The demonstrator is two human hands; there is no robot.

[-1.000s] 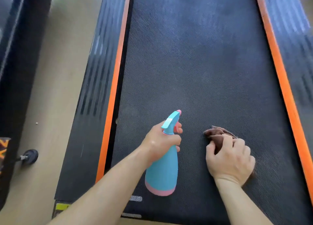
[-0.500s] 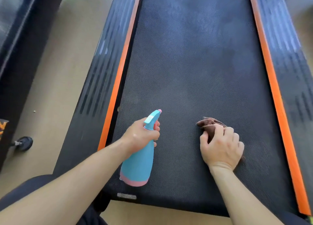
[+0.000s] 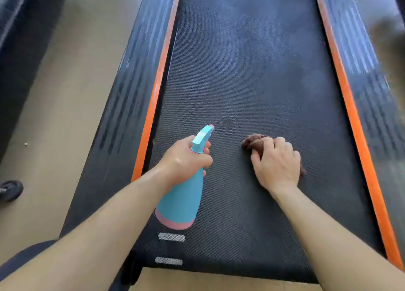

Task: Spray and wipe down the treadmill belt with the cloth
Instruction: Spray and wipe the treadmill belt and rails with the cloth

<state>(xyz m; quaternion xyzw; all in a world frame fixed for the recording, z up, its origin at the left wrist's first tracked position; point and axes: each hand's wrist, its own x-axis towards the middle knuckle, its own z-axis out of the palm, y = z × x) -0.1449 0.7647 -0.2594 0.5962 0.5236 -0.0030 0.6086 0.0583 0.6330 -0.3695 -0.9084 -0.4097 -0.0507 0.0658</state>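
Note:
The black textured treadmill belt [image 3: 247, 71] runs away from me between two orange strips. My left hand [image 3: 186, 159] grips the neck of a light blue spray bottle [image 3: 182, 203] with a pink base, its nozzle aimed forward over the belt. A small dark wet spot [image 3: 228, 122] lies on the belt just beyond the nozzle. My right hand [image 3: 277, 161] presses a bunched brown cloth [image 3: 252, 142] flat on the belt, right of the bottle; most of the cloth is hidden under the hand.
Dark ribbed side rails [image 3: 129, 89] flank the belt outside the orange strips [image 3: 153, 106]. Beige floor [image 3: 65, 93] lies to the left, with a small black wheel [image 3: 11, 190] at the left edge. The belt's near end carries two white marks [image 3: 171, 237].
The view has shifted, so the belt's near end shows lower in frame. The bottle is held more upright and a dark wet spot has appeared ahead of its nozzle. My right hand stays on the cloth.

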